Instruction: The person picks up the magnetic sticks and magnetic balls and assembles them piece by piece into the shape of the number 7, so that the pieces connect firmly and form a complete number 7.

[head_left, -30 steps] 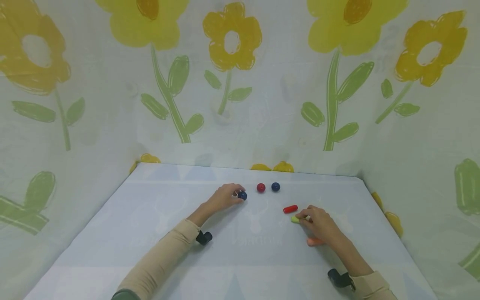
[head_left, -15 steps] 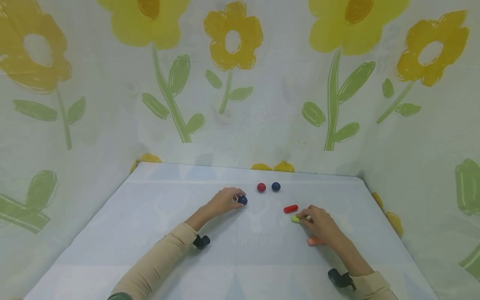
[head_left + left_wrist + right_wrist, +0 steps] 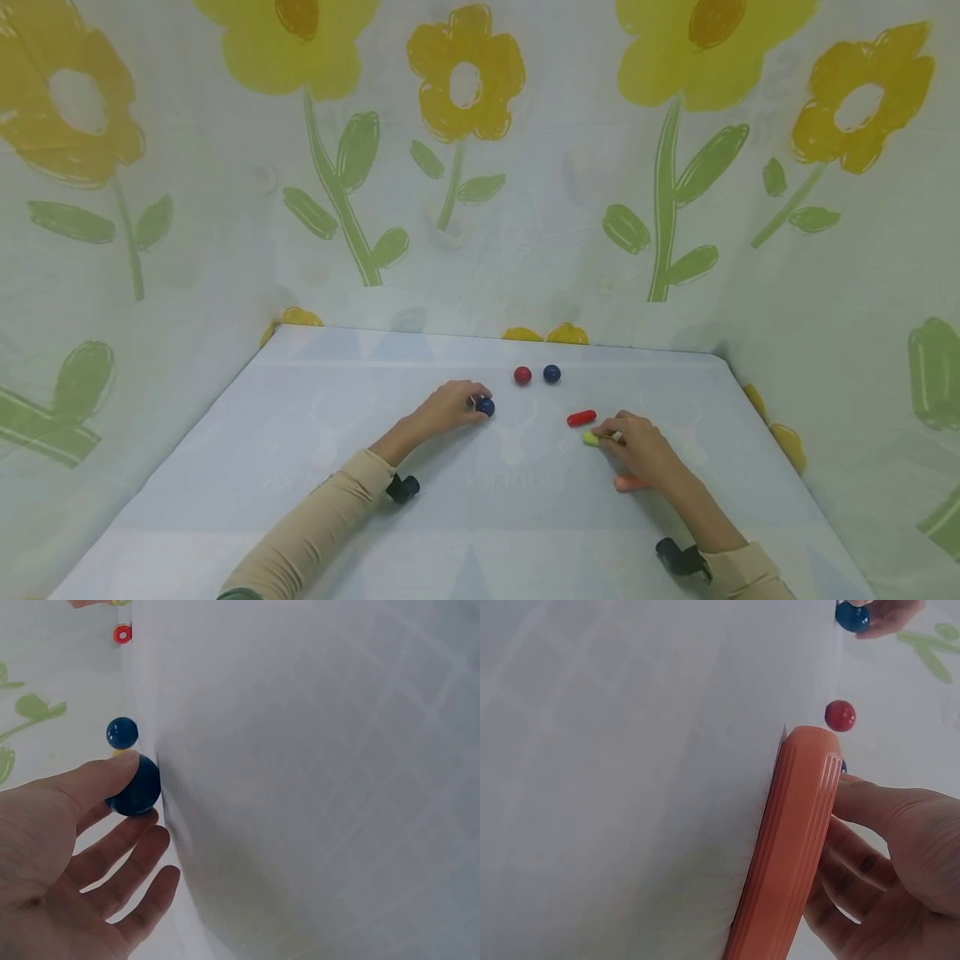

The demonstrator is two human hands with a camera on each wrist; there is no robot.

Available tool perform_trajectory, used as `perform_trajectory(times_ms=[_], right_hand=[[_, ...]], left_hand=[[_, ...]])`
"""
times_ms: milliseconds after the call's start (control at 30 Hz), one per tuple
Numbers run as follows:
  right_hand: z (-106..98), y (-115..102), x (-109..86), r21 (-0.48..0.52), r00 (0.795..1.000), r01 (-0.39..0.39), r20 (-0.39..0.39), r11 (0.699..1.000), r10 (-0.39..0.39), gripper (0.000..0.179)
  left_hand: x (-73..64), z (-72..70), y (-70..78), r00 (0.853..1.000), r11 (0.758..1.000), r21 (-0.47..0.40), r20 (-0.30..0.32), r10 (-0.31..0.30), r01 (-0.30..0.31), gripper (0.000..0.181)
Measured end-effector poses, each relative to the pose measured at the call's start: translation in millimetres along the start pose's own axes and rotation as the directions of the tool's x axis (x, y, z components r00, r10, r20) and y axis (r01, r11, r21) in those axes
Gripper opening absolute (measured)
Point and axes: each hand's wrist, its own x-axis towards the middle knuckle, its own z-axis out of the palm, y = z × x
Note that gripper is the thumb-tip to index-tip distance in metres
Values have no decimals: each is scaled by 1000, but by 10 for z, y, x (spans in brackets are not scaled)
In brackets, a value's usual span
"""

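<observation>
White table (image 3: 450, 517), flowered cloth (image 3: 555, 175) behind. Left hand (image 3: 450, 407) pinches dark blue ball (image 3: 486, 407), nearer the person than red ball (image 3: 522, 375); right hand (image 3: 637, 442) pinches yellow-green piece (image 3: 590, 438). Step, judged: positioning the ball; next move calls for gentle release, lest it roll.

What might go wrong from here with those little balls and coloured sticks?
The left hand holds a glossy dark blue ball between thumb and fingers, so it might slip out and roll away.

The red ball and the other blue ball sit loose toward the far side of the table; a nudge could set them rolling.

The right hand pinches a yellow-green piece close to the red stick and the orange stick, and may bump either.
</observation>
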Motion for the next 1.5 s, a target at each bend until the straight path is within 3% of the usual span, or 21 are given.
perform_trajectory(times_ms=[500,867,1500], right_hand=[[22,7,11,12,1000,-21,10,1000,21,19],[34,15,10,16,1000,-24,13,1000,24,18],[-5,-40,-17,-60,999,-27,23,998,28,21]], left_hand=[[-24,-7,17,1000,1000,-17,-2,-14,14,38],[-29,6,4,1000,1000,-21,-16,7,-8,36],[-34,17,34,999,998,-52,-38,-32,29,35]])
